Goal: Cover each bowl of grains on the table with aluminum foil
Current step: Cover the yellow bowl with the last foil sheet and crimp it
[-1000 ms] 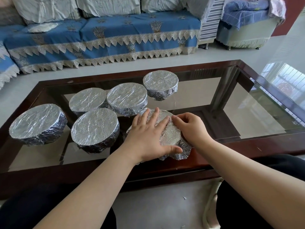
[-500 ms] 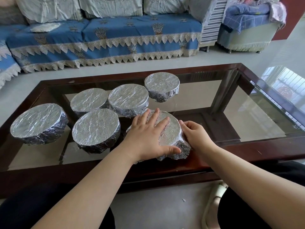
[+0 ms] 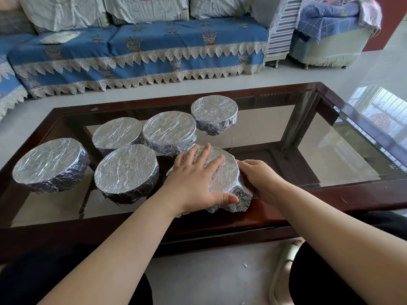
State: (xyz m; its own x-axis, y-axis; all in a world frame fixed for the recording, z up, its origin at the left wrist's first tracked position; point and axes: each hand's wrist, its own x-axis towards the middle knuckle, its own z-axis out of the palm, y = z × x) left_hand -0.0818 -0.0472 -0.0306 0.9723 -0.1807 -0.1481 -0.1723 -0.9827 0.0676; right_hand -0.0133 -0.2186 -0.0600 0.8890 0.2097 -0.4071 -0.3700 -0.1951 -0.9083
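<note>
Flat-palmed, the left hand makes no closed grip at all: its fingers lie spread and straight across the foil top of the nearest bowl, thumb pressed along the near rim, most likely to pin the sheet and keep the bowl from sliding while the other side is worked. On the right hand the grip is a cupped one, fingers curled round the bowl's right flank and squeezing the foil skirt in against the wall, which looks like the crimping of the last loose edge. This bowl sits at the near edge of the bench, partly over the dark wooden frame and not fully on the glass, so there is little margin toward the person; I would judge a hard push from the right could nudge it against its left neighbour. Just beside it on the left is a covered bowl, close enough that fingers have scant room between the two, and further left a larger covered bowl stands apart. Behind are three more wrapped bowls, two in a touching pair and one standing alone at the back. To the right the glass lies open, giving the right hand free room to swing round. Beyond the bench is a blue sofa across a strip of pale floor
</note>
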